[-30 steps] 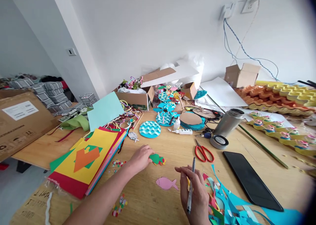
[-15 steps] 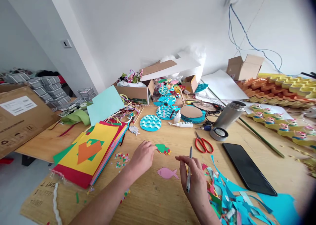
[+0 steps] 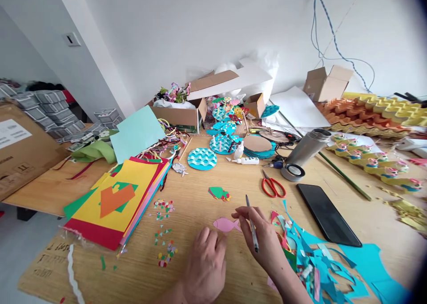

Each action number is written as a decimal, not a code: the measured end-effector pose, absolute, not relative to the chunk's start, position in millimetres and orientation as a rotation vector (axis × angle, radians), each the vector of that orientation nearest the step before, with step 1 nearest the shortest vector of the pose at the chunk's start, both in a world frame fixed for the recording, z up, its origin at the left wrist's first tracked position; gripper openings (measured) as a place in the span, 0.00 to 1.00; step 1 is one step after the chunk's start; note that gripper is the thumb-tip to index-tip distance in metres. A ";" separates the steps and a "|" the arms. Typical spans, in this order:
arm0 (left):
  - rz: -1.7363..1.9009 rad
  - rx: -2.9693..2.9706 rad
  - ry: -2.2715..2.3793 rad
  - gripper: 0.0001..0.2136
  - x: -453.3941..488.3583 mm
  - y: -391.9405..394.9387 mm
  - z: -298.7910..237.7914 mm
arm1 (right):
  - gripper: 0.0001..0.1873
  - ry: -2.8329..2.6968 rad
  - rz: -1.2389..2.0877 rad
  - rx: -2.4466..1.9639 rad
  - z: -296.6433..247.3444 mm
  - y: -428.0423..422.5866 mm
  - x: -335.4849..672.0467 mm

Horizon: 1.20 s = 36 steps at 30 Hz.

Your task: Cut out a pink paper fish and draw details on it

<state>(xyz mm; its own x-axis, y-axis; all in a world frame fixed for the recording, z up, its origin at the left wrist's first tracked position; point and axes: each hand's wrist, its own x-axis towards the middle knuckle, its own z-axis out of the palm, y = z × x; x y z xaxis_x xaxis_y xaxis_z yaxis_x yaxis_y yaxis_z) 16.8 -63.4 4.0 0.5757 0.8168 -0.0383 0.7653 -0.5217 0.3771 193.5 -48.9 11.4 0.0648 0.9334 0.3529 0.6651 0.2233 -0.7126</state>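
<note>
A pink paper fish (image 3: 225,224) lies flat on the wooden table. Just below it, my left hand (image 3: 206,264) rests on the tabletop, knuckles up and fingers curled together; its fingertips are partly hidden, and no held thing shows. My right hand (image 3: 258,233) grips a pen (image 3: 252,228) that slants upward, its fingertips by the fish's tail. A green paper fish (image 3: 217,192) with red and yellow decoration lies beyond the pink one. Small paper dots and triangles (image 3: 163,209) are scattered left of my left hand.
Red-handled scissors (image 3: 273,187), a black phone (image 3: 328,212) and blue paper scraps (image 3: 313,264) lie on the right. A steel flask (image 3: 308,147) stands behind them. Coloured paper sheets (image 3: 116,197) are stacked at left. Glue bottles (image 3: 247,160) and a wavy blue disc (image 3: 202,159) are farther back.
My left hand has left the green fish and come back toward me, beside the pink fish. My right hand still holds the pen, close to the fish's tail. The view has shifted slightly.
</note>
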 end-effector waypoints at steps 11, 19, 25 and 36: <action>0.155 2.532 1.082 0.24 18.9 -62.8 -14.9 | 0.09 -1.497 0.507 -1.566 13.2 -55.9 184.7; 0.161 2.454 1.114 0.27 10.7 -59.6 -8.6 | 0.20 -1.094 0.863 -1.395 14.9 -43.6 178.7; 0.157 2.398 1.221 0.30 10.9 -58.0 -9.9 | 0.20 -0.905 0.906 -1.312 2.1 -37.3 173.0; 0.086 2.393 1.290 0.28 11.1 -56.7 -11.0 | 0.15 -0.803 0.990 -1.302 -12.2 -38.5 171.4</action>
